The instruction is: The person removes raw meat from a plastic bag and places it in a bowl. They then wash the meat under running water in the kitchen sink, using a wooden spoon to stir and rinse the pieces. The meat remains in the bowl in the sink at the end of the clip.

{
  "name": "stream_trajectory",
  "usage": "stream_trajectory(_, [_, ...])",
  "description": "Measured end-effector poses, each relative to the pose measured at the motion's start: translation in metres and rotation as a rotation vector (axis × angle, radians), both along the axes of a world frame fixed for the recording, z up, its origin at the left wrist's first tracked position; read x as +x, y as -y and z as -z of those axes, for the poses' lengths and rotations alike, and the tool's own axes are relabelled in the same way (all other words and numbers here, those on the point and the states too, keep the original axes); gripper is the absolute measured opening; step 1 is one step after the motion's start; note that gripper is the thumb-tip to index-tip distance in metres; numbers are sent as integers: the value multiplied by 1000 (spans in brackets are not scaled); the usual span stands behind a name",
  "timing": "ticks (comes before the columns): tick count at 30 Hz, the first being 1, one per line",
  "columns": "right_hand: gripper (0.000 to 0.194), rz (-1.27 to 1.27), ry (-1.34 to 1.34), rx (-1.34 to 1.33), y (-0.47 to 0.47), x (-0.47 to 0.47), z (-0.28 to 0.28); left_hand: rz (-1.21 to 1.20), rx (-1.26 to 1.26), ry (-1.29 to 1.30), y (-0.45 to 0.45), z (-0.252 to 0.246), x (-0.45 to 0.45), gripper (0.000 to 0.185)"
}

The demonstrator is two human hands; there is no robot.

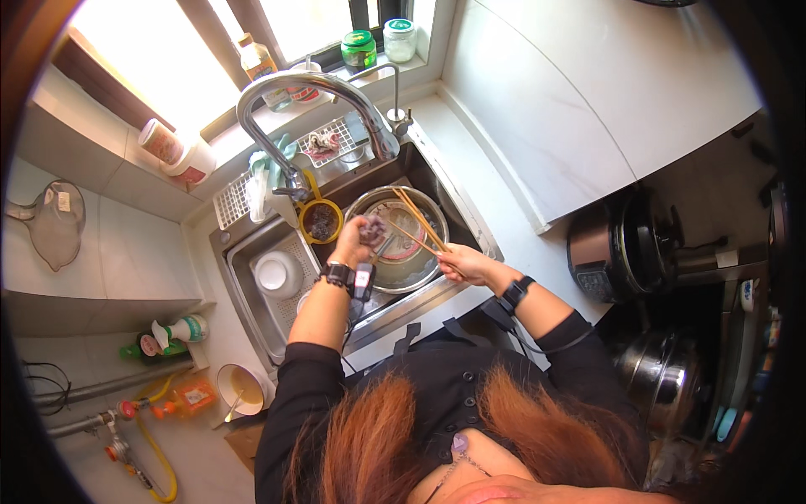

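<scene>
My left hand grips a crumpled purple-grey scrubbing cloth or mesh above the left side of a round metal basin. Several wooden chopsticks are held at one end by my right hand, their far ends reaching over the basin. Inside the basin lies a plate with a reddish pattern; other utensils there are partly hidden. The basin stands in the larger bowl of a steel sink. A yellow strainer with dark scraps sits just left of my left hand.
A chrome faucet arches over the sink. An upturned white bowl rests in the perforated side basin. A bowl with a spoon stands at the lower left. Jars line the windowsill; a rice cooker is at right.
</scene>
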State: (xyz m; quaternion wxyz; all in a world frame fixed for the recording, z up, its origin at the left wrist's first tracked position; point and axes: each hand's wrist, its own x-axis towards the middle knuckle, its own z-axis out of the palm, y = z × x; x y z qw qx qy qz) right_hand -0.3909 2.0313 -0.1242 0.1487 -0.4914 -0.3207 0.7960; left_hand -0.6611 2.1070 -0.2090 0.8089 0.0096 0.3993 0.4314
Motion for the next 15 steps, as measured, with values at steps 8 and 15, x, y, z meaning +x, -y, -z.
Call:
stream_trajectory(8, [33, -41, -116, -284, -13, -59, 45, -8, 65, -301, 41, -8, 74, 14])
stream_trajectory(15, [35, -248, 129, -134, 13, -2, 12, -200, 5, -380, 8, 0, 65, 12])
